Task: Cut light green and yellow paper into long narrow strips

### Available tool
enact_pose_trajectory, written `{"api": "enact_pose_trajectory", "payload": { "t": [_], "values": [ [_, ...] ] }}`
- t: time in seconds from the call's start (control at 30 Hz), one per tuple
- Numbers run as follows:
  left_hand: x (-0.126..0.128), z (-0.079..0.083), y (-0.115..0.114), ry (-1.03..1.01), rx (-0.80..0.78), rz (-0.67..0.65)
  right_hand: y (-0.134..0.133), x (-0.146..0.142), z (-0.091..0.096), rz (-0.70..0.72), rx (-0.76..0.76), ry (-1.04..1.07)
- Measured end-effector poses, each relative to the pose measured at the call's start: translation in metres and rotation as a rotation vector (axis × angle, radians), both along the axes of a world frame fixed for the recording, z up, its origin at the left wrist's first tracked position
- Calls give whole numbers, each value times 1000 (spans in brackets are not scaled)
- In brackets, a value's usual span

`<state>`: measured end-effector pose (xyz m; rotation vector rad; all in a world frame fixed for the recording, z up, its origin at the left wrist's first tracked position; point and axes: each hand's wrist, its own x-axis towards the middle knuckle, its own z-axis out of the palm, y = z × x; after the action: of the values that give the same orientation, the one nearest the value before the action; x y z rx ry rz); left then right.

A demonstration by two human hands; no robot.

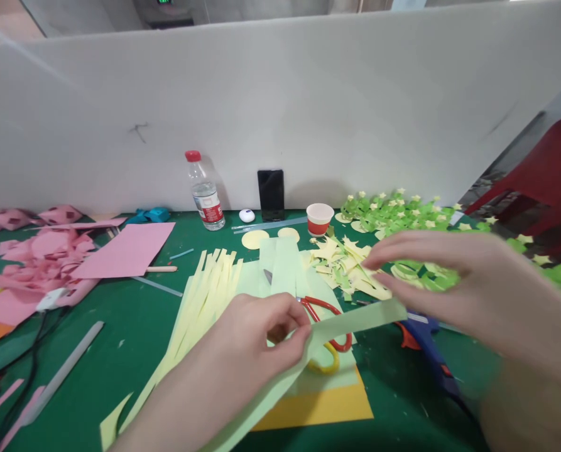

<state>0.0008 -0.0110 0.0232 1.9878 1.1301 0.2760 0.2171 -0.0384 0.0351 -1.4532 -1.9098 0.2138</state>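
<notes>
My left hand (261, 339) pinches a long pale green paper strip (355, 320) between thumb and fingers. One end of the strip points right and the rest runs down past my wrist. Just above that free end is my right hand (445, 270), slightly blurred, its thumb and fingers apart and nothing between them. Under the strip, scissors with red and yellow handles (325, 304) lie on pale green paper sheets (330, 376); their blades are partly covered by pale green strips (280, 257). Many cut yellow strips (200, 307) lie to the left of my left hand.
A blue glue gun (431, 351) lies at right, near yellow paper scraps (341, 257) and green paper plants (393, 213). Along the white partition (280, 113) stand a water bottle (206, 194), phone (271, 194) and paper cup (320, 220). Pink paper (129, 251) lies left.
</notes>
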Motion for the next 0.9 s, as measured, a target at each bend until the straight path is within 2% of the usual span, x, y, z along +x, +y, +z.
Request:
{"api": "enact_pose_trajectory", "payload": {
  "t": [0.07,0.13,0.33,0.57,0.9],
  "values": [
    [1,-8,-2,3,39,-32,-1,-22,-6,153,-123,-47],
    [1,-13,-3,14,65,-51,-1,-37,-11,236,-246,-85],
    [2,-12,-4,19,76,-57,-3,-44,-15,243,-355,-11],
    [0,-10,-5,-3,105,-55,-2,-37,-13,234,-361,-68],
    [-9,7,-2,-85,71,-66,-5,9,-4,244,-244,-83]
  ]
}}
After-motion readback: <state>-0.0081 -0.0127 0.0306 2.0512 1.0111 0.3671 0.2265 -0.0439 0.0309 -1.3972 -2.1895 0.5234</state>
